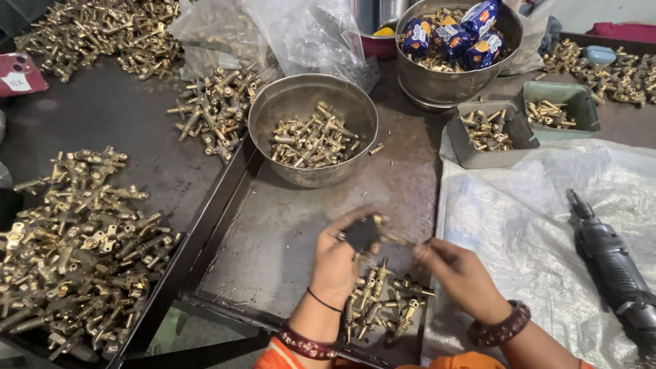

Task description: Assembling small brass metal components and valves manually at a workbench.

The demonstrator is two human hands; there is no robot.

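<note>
Here, low in the middle of the frame, the left hand (336, 258) is closed around a brass valve fitting (379, 236) together with a small dark square pad (361, 233), thumb and fingers pinching both just above a shallow dark metal tray (273, 225). The right hand (459, 273) sits just beside it, fingers drawn together toward the fitting's projecting stem; whether it pinches a small part or only the stem tip is too blurred to tell.

To do this step well, I would judge that the fitting should be kept steady in the left grip, the stem pointing squarely at the right fingertips, and the work held over the tray so that anything dropped lands there.

Directly under the hands lies a small heap of brass fittings (379, 307) on the tray. A steel bowl (313, 130) with more fittings stands at the tray's upper end, and a larger steel bowl (458, 48) holding blue snack packets sits in the upper right. A big pile of brass parts (75, 253) fills the lower left of the tabletop (102, 116). A dark power screwdriver (611, 263) rests on a white woven sheet (519, 212) at the right edge.
</note>
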